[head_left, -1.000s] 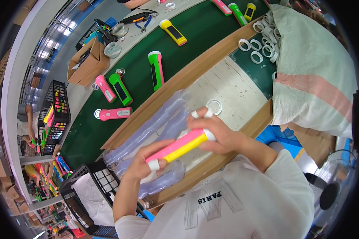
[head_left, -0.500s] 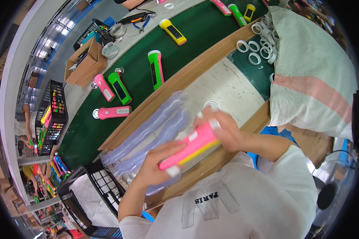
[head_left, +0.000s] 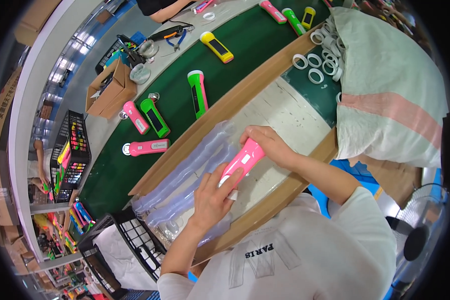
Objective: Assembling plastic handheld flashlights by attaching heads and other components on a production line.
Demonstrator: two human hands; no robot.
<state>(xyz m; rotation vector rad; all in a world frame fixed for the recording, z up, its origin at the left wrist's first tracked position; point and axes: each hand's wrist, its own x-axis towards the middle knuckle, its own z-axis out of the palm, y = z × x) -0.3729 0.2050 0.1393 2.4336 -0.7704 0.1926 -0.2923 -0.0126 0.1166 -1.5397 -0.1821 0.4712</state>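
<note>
Over the white work surface I hold a pink flashlight [head_left: 246,158] at a slant, its wide end up and to the right. My left hand [head_left: 212,199] wraps round the narrow end, and a white wrapping shows on one finger. At the wide end, my right hand [head_left: 269,144] is closed over the head, so the front rim is hidden. Just left of the flashlight lie long clear sleeves [head_left: 185,167] of stacked clear round pieces.
A wooden rail [head_left: 210,120] separates me from a green belt [head_left: 175,95] bearing pink, green and yellow flashlights. White rings [head_left: 315,76] spill beside a white woven sack [head_left: 385,75] at right. A black crate [head_left: 135,235] stands lower left; a cardboard box [head_left: 112,92] stands beyond the belt.
The flashlight has turned, so its pink labelled face is up and the yellow side no longer shows. My right hand has shifted slightly up around the head; the left still grips the narrow end.
</note>
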